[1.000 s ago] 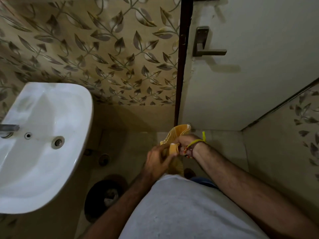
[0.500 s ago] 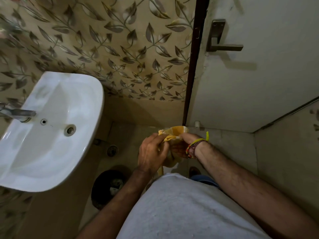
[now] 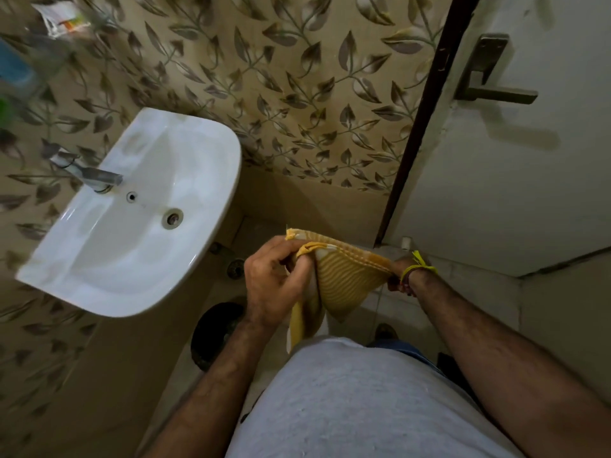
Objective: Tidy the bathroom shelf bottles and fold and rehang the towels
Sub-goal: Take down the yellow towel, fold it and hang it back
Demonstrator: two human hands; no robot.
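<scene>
A yellow and white striped towel [image 3: 344,282] is stretched between my two hands in front of my belly. My left hand [image 3: 274,285] grips its left top corner with the fingers closed. My right hand [image 3: 401,276], with a yellow thread on the wrist, holds the right end and is mostly hidden behind the cloth. The towel's lower part hangs folded toward my shirt. At the top left, blurred shelf items [image 3: 62,16] and a blue bottle [image 3: 15,69] show against the wall.
A white wash basin [image 3: 139,226] with a metal tap [image 3: 89,173] juts from the leaf-patterned wall on the left. A white door [image 3: 529,176] with a lever handle [image 3: 489,77] stands at the right. A dark round floor drain [image 3: 215,328] lies below the basin.
My hands have moved apart, spreading the bunched towel into a stretched band. The view has swung left and up, bringing the basin and shelf items further into view.
</scene>
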